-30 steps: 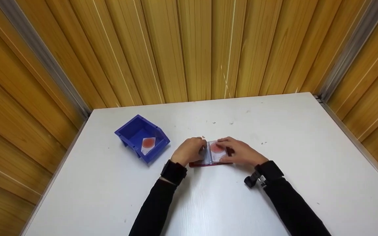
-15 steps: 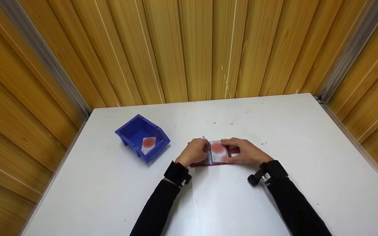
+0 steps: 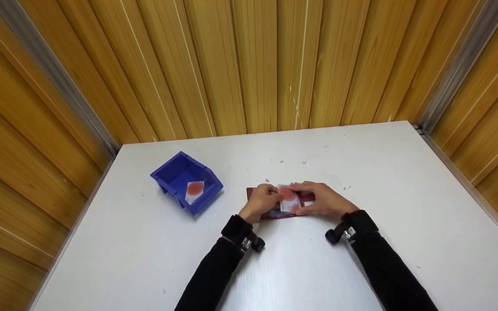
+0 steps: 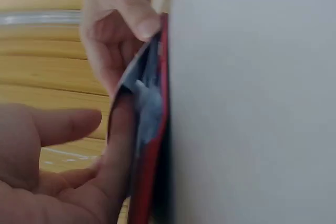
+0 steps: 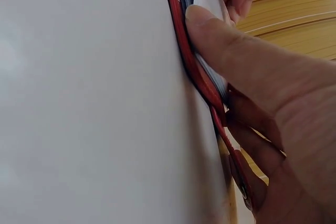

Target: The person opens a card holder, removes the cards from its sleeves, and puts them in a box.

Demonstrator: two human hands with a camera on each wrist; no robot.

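A dark red card wallet (image 3: pixel 308 198) with clear sleeves lies opened on the table between both hands. A white card with red circles (image 3: pixel 288 199) shows on its right side, slightly tilted. In the left wrist view, a finger of my left hand (image 3: pixel 260 204) reaches under a raised sleeve leaf, the thumb standing apart from it. My right hand (image 3: pixel 326 201) grips the wallet's right side with its stack of sleeves. Its thumb (image 5: pixel 215 32) presses the near edge in the right wrist view, and the other fingers curl behind the red cover (image 5: pixel 202 85).
A blue plastic bin (image 3: pixel 209 202) stands to the left of the hands. Inside it lies another card with a red circle (image 3: pixel 194 192). The white table (image 3: pixel 115 242) ends at yellow slatted walls (image 3: pixel 257 65) at the back and sides.
My left hand has shifted right to the card's left edge, uncovering the wallet's left red corner. The card has tilted a little. My right fingers have drawn back to the card's right edge.
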